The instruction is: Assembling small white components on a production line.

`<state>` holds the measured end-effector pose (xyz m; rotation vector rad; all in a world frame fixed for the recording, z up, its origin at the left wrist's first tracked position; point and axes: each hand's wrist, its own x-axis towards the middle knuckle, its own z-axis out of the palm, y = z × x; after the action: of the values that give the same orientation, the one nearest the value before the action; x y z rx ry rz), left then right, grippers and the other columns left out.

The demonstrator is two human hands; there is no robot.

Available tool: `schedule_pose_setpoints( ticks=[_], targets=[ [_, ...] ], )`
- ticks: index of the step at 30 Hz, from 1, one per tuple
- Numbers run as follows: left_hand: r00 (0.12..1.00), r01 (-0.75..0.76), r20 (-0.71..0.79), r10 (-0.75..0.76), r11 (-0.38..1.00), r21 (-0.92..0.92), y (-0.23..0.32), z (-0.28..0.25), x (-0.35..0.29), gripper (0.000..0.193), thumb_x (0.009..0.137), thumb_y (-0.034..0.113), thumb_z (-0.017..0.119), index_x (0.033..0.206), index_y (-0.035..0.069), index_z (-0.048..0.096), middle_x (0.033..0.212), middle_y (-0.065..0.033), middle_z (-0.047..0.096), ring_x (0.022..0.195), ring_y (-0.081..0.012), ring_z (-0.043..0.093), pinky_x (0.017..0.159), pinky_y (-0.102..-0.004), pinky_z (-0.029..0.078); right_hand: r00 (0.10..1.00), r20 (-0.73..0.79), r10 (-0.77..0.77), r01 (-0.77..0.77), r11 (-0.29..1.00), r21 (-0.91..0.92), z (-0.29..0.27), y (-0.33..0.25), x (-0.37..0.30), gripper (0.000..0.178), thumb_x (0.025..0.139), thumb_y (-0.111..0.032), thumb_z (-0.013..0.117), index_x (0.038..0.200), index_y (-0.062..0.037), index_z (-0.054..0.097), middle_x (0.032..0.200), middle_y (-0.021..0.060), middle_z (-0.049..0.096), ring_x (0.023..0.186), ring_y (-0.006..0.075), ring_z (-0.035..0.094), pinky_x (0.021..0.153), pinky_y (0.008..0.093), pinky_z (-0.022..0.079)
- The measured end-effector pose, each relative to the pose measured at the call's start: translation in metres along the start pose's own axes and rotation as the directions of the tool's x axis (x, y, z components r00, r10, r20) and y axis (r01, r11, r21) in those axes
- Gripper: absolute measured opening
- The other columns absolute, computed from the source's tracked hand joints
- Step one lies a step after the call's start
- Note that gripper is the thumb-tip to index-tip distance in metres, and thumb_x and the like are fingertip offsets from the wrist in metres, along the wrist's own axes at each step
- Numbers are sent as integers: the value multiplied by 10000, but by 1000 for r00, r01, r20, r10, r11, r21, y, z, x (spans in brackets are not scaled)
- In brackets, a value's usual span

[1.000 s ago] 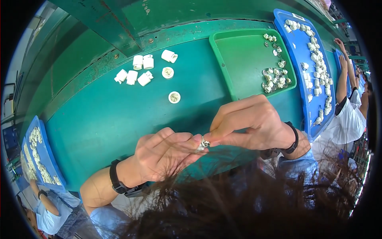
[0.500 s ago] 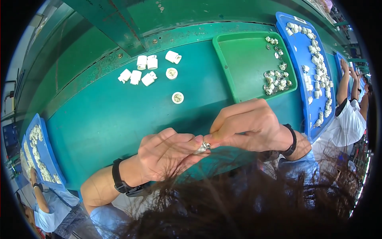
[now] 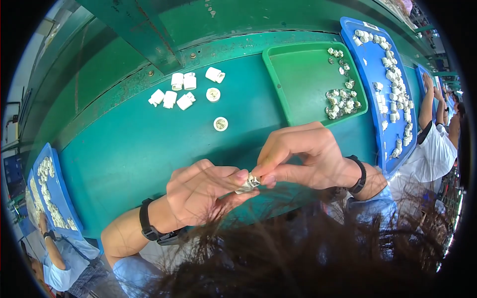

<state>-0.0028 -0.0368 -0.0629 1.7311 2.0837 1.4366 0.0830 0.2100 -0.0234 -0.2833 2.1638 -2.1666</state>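
Note:
In front of my body, my left hand (image 3: 201,191) pinches a small white lamp socket (image 3: 247,185) with shiny metal parts at its right end. The thumb and index finger of my right hand (image 3: 305,156) close on that metal end; what lies between these fingertips is partly hidden. Beyond my hands, a white socket (image 3: 220,124) stands on the green tabletop, its round opening with metal inside facing up. Farther back is a loose group of several white sockets (image 3: 169,99), most lying on their sides.
A green tray (image 3: 303,74) at the back right holds several small white-and-metal parts (image 3: 343,103). Beside it, a long blue tray (image 3: 373,126) carries many white sockets. More filled blue trays (image 3: 63,191) stand far left, near a co-worker's hand (image 3: 43,223). Other people sit at the right.
My right fingers have shifted slightly left and opened a little around the socket's end, so more of the metal part shows. The left hand still grips it.

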Motion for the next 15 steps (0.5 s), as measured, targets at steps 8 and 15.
schedule_pose_setpoints(
  ticks=[8,15],
  targets=[
    [998,69,-6,-69,997,-16,4,-4,6,396,716,71,960,1042,31,740,904,-52,777,716,-147,726,569,-233,557,998,17,-62,64,982,-179,-2,-7,2,158,819,-21,857,957,-24,780,919,102,765,794,203,741,658,298,601],
    [979,132,-131,-159,973,-189,10,-1,15,404,752,64,941,1093,33,729,896,-58,778,700,-142,719,562,-231,548,980,28,-195,192,911,-364,-3,-6,0,183,817,-34,862,971,-20,764,927,100,762,799,208,743,660,298,605]
  ],
)
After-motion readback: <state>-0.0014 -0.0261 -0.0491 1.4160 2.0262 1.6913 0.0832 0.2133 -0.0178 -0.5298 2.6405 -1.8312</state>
